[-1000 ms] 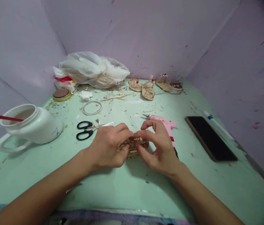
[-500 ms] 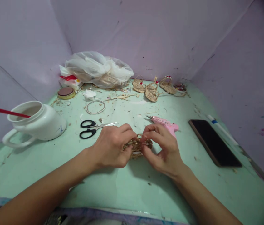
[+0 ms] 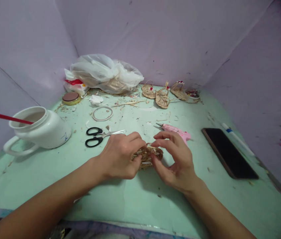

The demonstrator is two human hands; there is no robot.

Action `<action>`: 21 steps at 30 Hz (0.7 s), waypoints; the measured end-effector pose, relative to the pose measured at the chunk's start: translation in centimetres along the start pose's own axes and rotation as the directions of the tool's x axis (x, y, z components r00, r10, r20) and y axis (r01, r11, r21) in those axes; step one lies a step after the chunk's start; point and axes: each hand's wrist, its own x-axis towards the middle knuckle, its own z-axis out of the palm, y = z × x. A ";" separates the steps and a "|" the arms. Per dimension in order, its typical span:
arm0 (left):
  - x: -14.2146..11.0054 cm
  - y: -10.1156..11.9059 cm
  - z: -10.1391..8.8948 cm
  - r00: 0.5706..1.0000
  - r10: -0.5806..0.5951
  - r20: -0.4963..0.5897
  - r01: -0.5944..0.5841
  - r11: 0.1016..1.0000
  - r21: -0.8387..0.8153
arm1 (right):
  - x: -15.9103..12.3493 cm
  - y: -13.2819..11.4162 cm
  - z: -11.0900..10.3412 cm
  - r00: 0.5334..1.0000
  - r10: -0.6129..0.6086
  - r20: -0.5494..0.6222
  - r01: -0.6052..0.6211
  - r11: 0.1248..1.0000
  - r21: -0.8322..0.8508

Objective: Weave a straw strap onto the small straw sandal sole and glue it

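My left hand [image 3: 124, 156] is closed on a small braided straw piece [image 3: 146, 155], gripping its left end between thumb and fingers. Part of the piece is hidden behind that hand. My right hand [image 3: 174, 159] is at the other end; its thumb rests against the straw, while its index and middle fingers are lifted apart from the thumb above the upper edge. Behind my right hand lies a pink glue gun [image 3: 176, 131], its nozzle pointing left. Black-handled scissors [image 3: 97, 136] lie just left of my left hand.
A white mug [image 3: 43, 129] with a red stick stands left. Several small woven straw items [image 3: 162, 99] with beads sit at the back, near a plastic bag [image 3: 105, 74]. A phone [image 3: 227, 152] and a white pen [image 3: 238, 139] lie right. A ring [image 3: 102, 113] lies behind the scissors.
The fingers of my right hand have spread from a pinch on the straw piece and lifted off its upper edge. My left hand keeps its grip.
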 end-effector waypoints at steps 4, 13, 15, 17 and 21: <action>0.0 0.2 0.1 1.000 -0.007 -0.004 0.007 1.000 0.022 | 0.0 0.1 0.6 0.991 -0.135 -0.019 0.130 0.977 -0.169; 0.1 0.4 0.1 1.000 -0.028 -0.003 0.028 1.000 0.011 | 0.2 -0.5 0.8 0.993 -0.113 -0.037 0.110 0.991 -0.074; 0.0 0.3 0.1 0.999 -0.040 -0.001 0.040 0.999 0.002 | 0.2 -0.5 0.4 1.000 -0.023 -0.020 0.023 1.000 0.008; 0.0 0.1 0.1 0.998 -0.056 -0.007 0.056 0.998 -0.014 | 0.2 -0.2 0.0 0.990 0.103 -0.094 -0.092 0.989 0.114; -0.1 -0.1 0.0 0.997 -0.077 -0.015 0.076 0.995 -0.057 | 0.1 1.1 -1.2 0.741 0.283 -0.608 -0.162 0.955 0.246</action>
